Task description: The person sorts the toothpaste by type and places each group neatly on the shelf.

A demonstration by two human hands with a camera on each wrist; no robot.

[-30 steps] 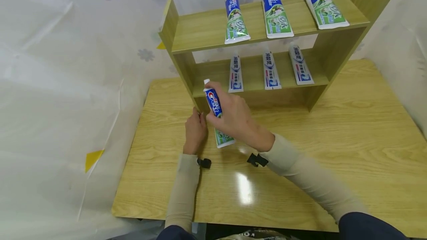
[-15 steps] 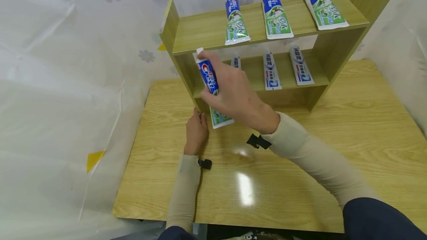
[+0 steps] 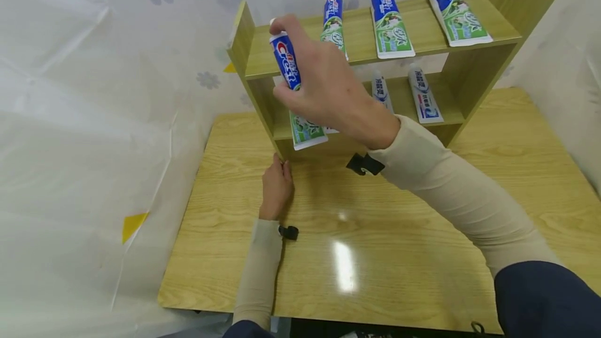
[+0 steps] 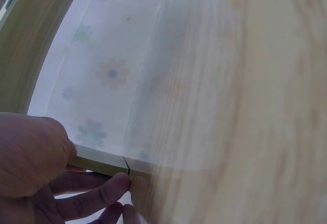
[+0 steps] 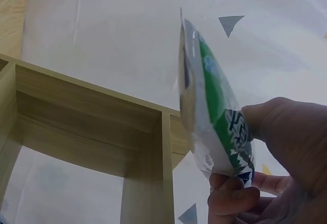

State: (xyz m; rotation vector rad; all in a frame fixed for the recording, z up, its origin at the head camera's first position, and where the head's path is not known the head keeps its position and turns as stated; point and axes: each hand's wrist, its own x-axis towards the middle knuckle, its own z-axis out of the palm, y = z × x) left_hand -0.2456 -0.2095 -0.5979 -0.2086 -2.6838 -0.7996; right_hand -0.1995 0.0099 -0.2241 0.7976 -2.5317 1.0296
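Observation:
My right hand (image 3: 328, 77) grips a blue and green Crest toothpaste tube (image 3: 285, 61), cap up, in front of the left part of the two-tier wooden shelf (image 3: 261, 56). Its flat green end (image 5: 217, 86) sticks up past my fingers in the right wrist view. Down at the shelf's lower left corner, my left hand (image 3: 276, 186) pinches the edge of the side panel; the left wrist view shows thumb and fingers (image 4: 97, 198) on either side of that edge. On the upper tier lie three matching tubes, one of them (image 3: 392, 27) in the middle.
White toothpaste tubes lie on the lower tier, such as the right one (image 3: 424, 95); the leftmost is mostly hidden behind my right hand. The shelf stands on a wooden table (image 3: 422, 213) against a flower-patterned wall (image 3: 197, 25).
My right hand has lifted the Crest tube from low in front of the shelf up to the upper tier's height. The left hand has stayed at the shelf's corner.

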